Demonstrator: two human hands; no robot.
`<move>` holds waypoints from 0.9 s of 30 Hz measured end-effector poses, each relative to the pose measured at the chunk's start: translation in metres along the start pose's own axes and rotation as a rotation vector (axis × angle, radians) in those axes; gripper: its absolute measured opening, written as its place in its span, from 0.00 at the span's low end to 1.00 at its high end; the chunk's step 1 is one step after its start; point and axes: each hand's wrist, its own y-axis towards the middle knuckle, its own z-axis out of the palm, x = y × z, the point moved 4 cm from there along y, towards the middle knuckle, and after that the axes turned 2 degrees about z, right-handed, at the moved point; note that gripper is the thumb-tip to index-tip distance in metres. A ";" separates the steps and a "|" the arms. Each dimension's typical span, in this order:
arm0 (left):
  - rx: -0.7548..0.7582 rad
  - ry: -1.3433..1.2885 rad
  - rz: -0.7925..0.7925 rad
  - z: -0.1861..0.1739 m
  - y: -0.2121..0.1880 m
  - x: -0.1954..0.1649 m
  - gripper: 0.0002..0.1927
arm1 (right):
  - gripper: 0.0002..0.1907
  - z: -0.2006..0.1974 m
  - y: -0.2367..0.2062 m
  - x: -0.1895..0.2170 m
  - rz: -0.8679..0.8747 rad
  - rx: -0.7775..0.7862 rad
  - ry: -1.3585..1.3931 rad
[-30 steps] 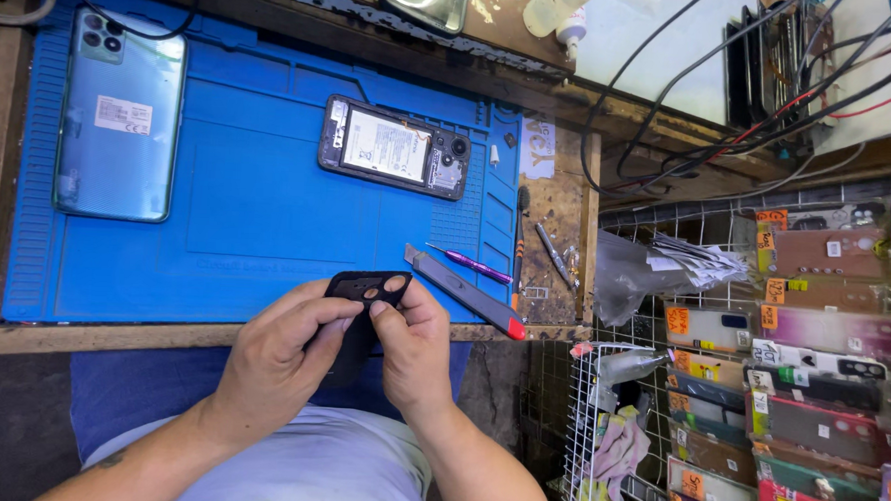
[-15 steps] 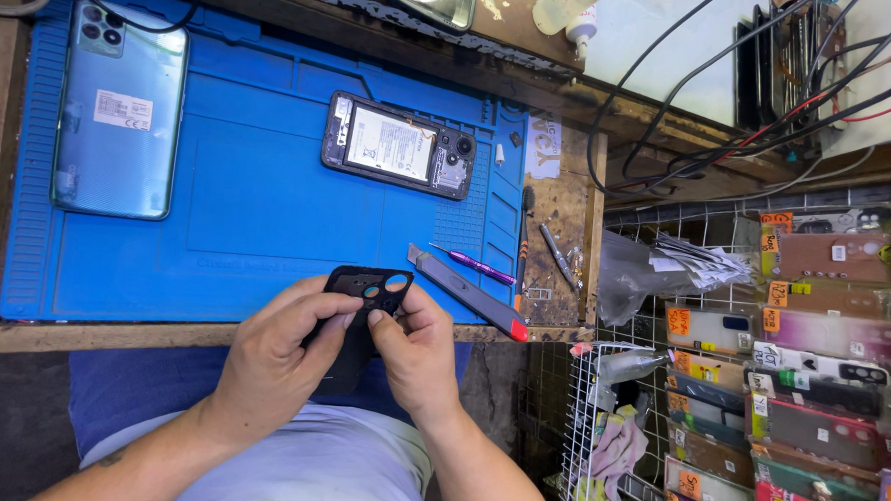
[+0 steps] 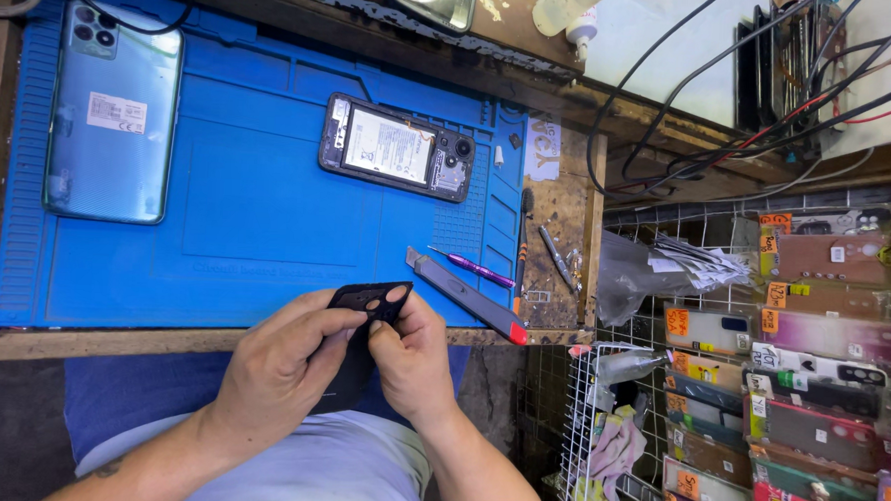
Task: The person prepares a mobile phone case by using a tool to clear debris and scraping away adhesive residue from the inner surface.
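Both hands are gripping a black phone back cover at the near edge of the workbench, just over the front lip of the blue repair mat. The left hand is closing around the cover's left side, its thumb pressing near the camera cut-outs; the right hand is pinching the right side, fingers curled tight against it. The lower part of the cover is hiding behind the fingers, so how far the grip is reaching down is not showing.

On the mat, well apart from the hands, an opened phone is lying with its battery and camera modules exposed. A light blue phone is resting face down at the mat's left end. Near the right hand, a red-tipped utility knife is lying at a slant, with a purple screwdriver just beside it and tweezers on the bare wood beyond.

The risks, as I judge them: the cover is looking thin and is being held past the bench edge — a hard thumb press near the cut-outs could crack or bend it, and a slip would be dropping it into the lap or to the floor. The knife is sitting close enough that a sideways move of the right hand could brush it.
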 end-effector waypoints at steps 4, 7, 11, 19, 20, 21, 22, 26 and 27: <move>0.030 -0.001 -0.013 0.001 0.002 -0.002 0.16 | 0.10 -0.001 0.000 0.003 0.009 -0.003 -0.060; 0.041 0.027 0.027 0.001 0.004 -0.006 0.16 | 0.11 -0.002 0.001 0.004 0.007 0.015 -0.067; 0.058 0.033 -0.022 0.003 0.008 -0.006 0.15 | 0.11 -0.006 0.004 0.004 0.023 0.044 -0.035; 0.080 -0.032 -0.099 0.000 0.016 -0.003 0.14 | 0.12 -0.015 0.004 -0.001 0.070 0.031 0.024; 0.076 -0.043 -0.105 -0.001 0.017 -0.002 0.13 | 0.12 -0.015 0.003 -0.001 0.069 0.030 0.051; 0.071 -0.052 -0.109 -0.002 0.017 -0.002 0.13 | 0.11 -0.015 0.004 -0.002 0.067 0.031 0.080; 0.062 -0.050 -0.114 -0.003 0.017 -0.003 0.13 | 0.09 -0.015 0.004 -0.002 0.058 0.035 0.067; 0.089 -0.036 -0.099 -0.002 0.016 -0.005 0.11 | 0.07 -0.013 0.004 -0.006 0.023 0.024 0.067; 0.095 -0.026 -0.088 -0.002 0.015 -0.006 0.11 | 0.07 -0.013 0.004 -0.006 0.019 0.031 0.073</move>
